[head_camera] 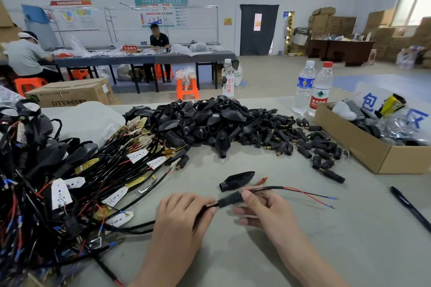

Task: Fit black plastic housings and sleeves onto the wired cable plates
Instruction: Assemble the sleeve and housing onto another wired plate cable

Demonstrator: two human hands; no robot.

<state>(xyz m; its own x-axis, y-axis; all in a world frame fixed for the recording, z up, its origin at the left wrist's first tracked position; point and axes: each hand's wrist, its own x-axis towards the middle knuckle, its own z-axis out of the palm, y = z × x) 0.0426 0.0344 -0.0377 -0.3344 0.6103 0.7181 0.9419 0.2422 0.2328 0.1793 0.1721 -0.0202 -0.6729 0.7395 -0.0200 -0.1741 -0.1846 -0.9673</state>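
Observation:
My left hand point(180, 216) pinches a black cable point(130, 228) just left of a black sleeve point(229, 198). My right hand point(263, 209) holds that sleeve from the right, thumb on top. Red and black wire ends point(310, 196) stick out of the sleeve to the right. One loose black housing point(236, 180) lies on the table just behind my hands. A heap of black housings point(210, 119) and a spread of small sleeves point(303, 142) fill the middle of the table. Wired cable plates point(93, 170) lie tangled at the left.
A cardboard box point(377, 154) of parts stands at the right, with two water bottles point(313, 88) behind it and a third bottle point(228, 79) further left. A black pen point(410, 209) lies at the right edge. Two people sit at a far table point(140, 58).

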